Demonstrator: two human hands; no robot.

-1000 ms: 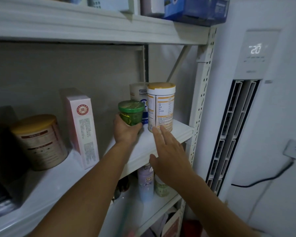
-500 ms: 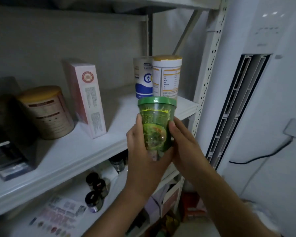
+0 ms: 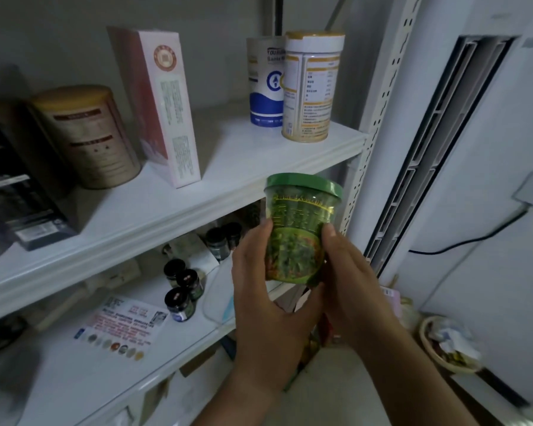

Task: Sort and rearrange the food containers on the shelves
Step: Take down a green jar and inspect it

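A green-lidded cup container (image 3: 299, 229) is upright in the air in front of the shelf unit, below the edge of the middle shelf (image 3: 216, 167). My left hand (image 3: 265, 296) grips its left side and underside, and my right hand (image 3: 348, 272) grips its right side. On the middle shelf stand a yellow-lidded white can (image 3: 311, 87), a blue-and-white can (image 3: 265, 84) behind it, a pink box (image 3: 160, 106) and a brown tin (image 3: 86, 136).
The lower shelf (image 3: 83, 376) carries several small dark jars (image 3: 182, 290) and a printed sheet (image 3: 120, 327). Dark boxes (image 3: 10, 192) sit at the far left of the middle shelf. A white air conditioner (image 3: 443, 142) stands to the right, with a basket (image 3: 446, 342) on the floor.
The green cup left the middle shelf in my left hand, my right hand joined it, and both have carried it down and toward me, below the shelf edge.
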